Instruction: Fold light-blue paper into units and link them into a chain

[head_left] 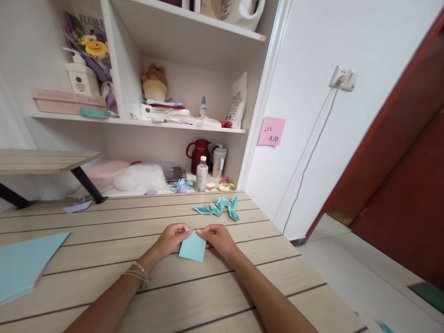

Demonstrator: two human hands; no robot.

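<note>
A small light-blue piece of paper is held between my two hands above the striped wooden tabletop. My left hand pinches its upper left corner between thumb and fingers. At the upper right edge, my right hand grips it the same way, its fingertips partly hidden behind the paper. Beyond my hands lie several folded blue paper boats in a loose group. A stack of larger light-blue paper sheets rests at the table's left side.
At the table's far edge stands a plastic bottle, near a red jug and a pale tumbler. Folded purple and blue papers lie beside the bottle. A small raised shelf stands at the left. The table's right edge drops to the floor.
</note>
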